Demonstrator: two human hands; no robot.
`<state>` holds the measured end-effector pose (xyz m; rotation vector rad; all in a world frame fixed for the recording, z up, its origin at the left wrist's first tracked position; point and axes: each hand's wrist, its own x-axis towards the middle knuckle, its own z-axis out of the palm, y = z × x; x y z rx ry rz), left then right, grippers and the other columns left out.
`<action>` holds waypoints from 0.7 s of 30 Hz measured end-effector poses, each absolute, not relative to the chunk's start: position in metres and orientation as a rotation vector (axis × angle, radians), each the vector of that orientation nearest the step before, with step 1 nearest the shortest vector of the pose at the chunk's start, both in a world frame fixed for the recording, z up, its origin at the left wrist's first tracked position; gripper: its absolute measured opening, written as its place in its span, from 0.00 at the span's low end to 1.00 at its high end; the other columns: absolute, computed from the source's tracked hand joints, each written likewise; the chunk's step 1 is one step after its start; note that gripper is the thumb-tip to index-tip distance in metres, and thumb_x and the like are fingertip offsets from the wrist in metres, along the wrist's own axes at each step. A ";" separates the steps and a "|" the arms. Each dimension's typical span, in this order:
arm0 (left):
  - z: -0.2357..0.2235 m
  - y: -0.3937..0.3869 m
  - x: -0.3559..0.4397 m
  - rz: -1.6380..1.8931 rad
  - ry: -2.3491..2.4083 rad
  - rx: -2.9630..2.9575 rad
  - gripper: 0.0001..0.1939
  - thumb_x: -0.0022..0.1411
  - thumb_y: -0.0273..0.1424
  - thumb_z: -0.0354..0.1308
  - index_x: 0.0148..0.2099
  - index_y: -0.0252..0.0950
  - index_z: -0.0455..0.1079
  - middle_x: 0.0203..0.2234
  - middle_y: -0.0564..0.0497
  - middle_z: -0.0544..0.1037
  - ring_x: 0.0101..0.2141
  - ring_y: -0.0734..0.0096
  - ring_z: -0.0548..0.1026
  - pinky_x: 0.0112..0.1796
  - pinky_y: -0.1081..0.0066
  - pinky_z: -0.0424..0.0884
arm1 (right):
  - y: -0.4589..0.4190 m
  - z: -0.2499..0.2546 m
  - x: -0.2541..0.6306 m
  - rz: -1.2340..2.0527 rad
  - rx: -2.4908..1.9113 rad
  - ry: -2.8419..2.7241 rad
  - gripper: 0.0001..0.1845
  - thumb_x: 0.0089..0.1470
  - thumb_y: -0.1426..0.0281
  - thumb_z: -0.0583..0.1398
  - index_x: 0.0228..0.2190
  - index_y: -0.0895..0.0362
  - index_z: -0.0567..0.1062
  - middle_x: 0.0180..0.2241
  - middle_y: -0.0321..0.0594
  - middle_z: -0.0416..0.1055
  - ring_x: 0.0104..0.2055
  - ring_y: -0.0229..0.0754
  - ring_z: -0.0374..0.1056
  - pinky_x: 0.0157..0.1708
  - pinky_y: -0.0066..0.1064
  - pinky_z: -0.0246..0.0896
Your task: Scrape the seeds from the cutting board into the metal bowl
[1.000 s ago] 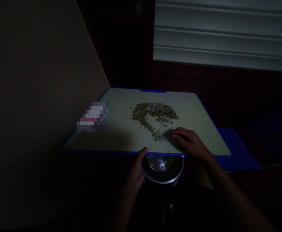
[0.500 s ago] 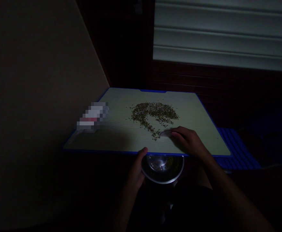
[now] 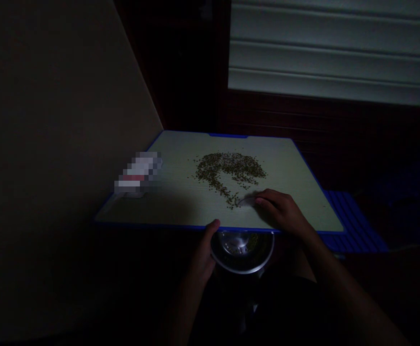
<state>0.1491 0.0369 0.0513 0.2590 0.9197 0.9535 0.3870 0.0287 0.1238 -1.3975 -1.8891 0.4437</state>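
Note:
Small brown-green seeds (image 3: 231, 166) lie in a curved heap on a pale board (image 3: 303, 202) with a blue rim. My right hand (image 3: 280, 206) pinches a small, thin, pale curved tool (image 3: 247, 200); its tip touches the near trail of seeds. The exact kind of tool is hard to make out in the dark. Below the board's front edge is a shiny metal bowl (image 3: 244, 269) with some seeds inside, partly covered by the board. My left hand (image 3: 206, 250) grips the bowl's left side, its thumb up at the board's edge and its other fingers mostly hidden.
On the board's left side lies a white and red pack (image 3: 138, 175), blurred out. A plain wall (image 3: 69, 120) rises at the left. Beyond the board stands dark wood with white slats (image 3: 332, 53). A blue striped surface (image 3: 357, 221) is to the right.
My right hand has barely moved; the tool in it has tilted slightly, with its tip a little lower by the seeds. My left hand, the bowl and the board look the same.

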 end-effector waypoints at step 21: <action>0.047 0.038 0.150 0.977 0.902 0.260 0.20 0.58 0.34 0.69 0.52 0.32 0.76 0.47 0.42 0.83 0.49 0.53 0.80 0.55 0.58 0.73 | 0.025 0.127 0.386 0.565 -1.389 -1.880 0.15 0.67 0.60 0.57 0.43 0.54 0.80 0.39 0.41 0.80 0.40 0.44 0.74 0.41 0.34 0.67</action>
